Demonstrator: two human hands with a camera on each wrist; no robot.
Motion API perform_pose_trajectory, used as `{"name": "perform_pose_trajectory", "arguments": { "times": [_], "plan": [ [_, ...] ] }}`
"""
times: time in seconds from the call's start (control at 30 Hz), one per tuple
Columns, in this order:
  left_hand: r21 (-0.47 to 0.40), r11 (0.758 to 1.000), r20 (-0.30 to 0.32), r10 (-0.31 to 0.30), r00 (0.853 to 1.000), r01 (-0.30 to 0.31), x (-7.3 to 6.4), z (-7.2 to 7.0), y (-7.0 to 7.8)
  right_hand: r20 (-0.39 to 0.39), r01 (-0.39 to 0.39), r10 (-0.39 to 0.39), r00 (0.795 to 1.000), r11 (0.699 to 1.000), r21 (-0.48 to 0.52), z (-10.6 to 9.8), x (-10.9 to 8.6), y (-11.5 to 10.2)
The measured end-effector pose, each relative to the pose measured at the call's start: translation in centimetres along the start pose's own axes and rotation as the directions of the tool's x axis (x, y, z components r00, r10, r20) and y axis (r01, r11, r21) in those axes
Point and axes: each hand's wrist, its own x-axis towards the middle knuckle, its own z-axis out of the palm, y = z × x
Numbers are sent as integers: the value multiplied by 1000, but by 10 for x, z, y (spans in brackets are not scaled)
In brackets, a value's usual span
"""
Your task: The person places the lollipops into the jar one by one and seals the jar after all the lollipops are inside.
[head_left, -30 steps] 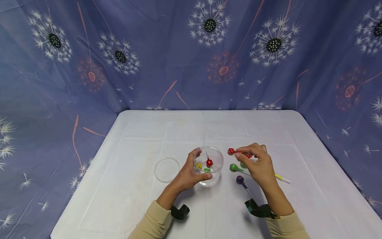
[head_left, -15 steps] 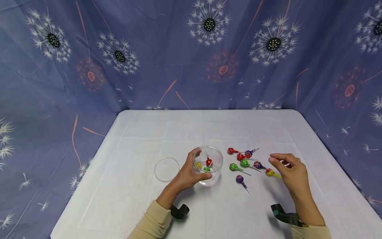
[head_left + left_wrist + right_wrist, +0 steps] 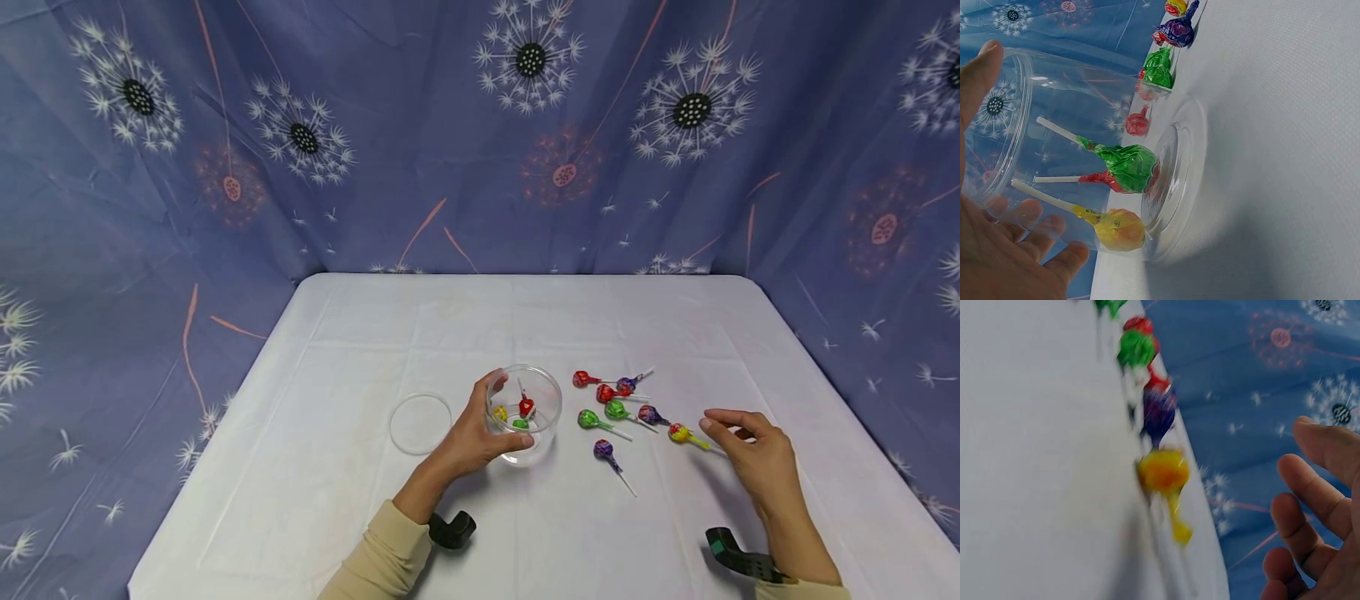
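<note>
My left hand [image 3: 468, 437] grips a clear plastic jar [image 3: 1085, 81], thumb and fingers around its side near the rim. Inside it stand a green lollipop [image 3: 1127, 165], a red lollipop [image 3: 527, 407] and a yellow lollipop [image 3: 1119, 230], sticks up. On the right, my right hand [image 3: 763, 458] hovers over the table beside a yellow-and-red lollipop [image 3: 679, 432] with a yellow wrapper tail. Its fingers are loosely bent, apart from that lollipop in the right wrist view, with nothing between them.
Several more lollipops lie between the hands, among them a green one [image 3: 588, 419], a purple one [image 3: 603, 450] and a red one [image 3: 582, 379]. A clear round lid [image 3: 393, 433] lies left of the jar. Patterned blue curtain [image 3: 420, 125] borders the white table [image 3: 300, 467].
My right hand has moved right and toward me, from above the red and green lollipops to beside the yellow-and-red one. The left hand and jar have stayed in place.
</note>
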Motion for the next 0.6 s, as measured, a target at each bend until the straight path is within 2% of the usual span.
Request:
{"name": "perform_pose_trajectory", "arguments": {
  "times": [0.27, 0.6],
  "plan": [
    [2, 1000, -1, 17, 1000, -17, 0, 0, -1, 89, -40, 53, 995, 988, -147, -5, 3, 27],
    [-10, 1000, -1, 25, 1000, -25, 0, -1, 0, 168, 19, 20, 986, 973, -228, -4, 6, 47]
  ]
}}
